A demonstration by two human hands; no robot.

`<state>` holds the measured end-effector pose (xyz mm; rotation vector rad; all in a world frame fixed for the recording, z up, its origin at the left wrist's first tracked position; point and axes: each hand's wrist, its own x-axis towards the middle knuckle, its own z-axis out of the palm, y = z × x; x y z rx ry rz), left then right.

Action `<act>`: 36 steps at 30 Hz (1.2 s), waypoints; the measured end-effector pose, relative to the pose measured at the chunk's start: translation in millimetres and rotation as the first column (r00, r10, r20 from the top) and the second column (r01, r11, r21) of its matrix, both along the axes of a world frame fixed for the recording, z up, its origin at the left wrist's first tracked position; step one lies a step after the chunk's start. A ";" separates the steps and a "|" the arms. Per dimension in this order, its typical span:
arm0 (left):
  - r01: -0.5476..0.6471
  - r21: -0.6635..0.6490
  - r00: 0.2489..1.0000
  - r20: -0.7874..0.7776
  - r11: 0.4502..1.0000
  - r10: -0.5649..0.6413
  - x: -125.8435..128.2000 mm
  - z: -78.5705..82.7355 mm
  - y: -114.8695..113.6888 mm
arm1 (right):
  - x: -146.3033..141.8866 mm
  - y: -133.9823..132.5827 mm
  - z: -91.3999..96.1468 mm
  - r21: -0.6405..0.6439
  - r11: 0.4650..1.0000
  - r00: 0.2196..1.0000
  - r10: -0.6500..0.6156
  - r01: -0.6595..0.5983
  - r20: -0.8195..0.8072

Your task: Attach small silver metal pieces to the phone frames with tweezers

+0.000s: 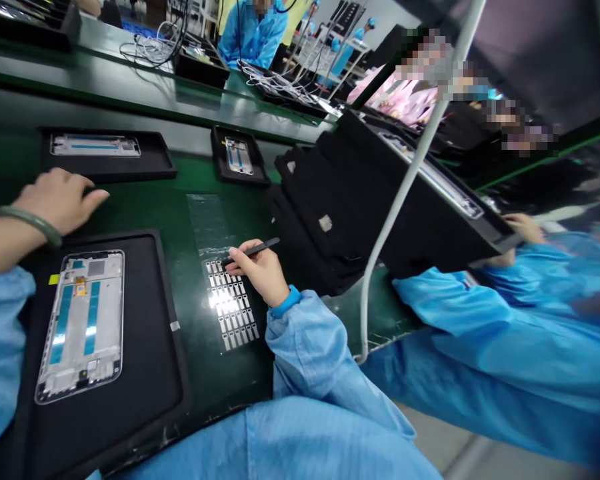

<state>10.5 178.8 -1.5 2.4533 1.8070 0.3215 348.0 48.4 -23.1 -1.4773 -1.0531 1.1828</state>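
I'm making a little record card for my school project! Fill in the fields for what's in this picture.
Left hand: open, wearing a green bangle, beside a black tray
Right hand: holding a black pen-shaped tool
Under the tool: sheet of small silver strips
In the tray: phone middle frame
Nearby: co-worker's hand at a stack of black trays
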 end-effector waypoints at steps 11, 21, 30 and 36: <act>0.286 -0.107 0.958 -0.002 0.952 -0.288 50.5 11.9 -28.4 | 3.9 -5.8 1.3 -0.005 1.000 0.994 0.030 -0.030 0.100; 0.691 -0.158 0.714 0.002 0.705 -0.700 133.7 -8.1 -111.9 | -3.5 -7.5 0.0 -0.057 0.998 0.999 0.001 -0.003 -0.032; 0.690 -0.140 0.715 -0.018 0.710 -0.699 131.9 -7.9 -112.1 | -5.2 -5.7 2.9 -0.087 0.996 0.997 0.006 -0.012 -0.071; 0.690 -0.126 0.720 0.022 0.712 -0.694 131.2 -8.3 -112.2 | -6.3 -3.8 3.6 -0.113 0.993 0.995 0.009 -0.020 -0.098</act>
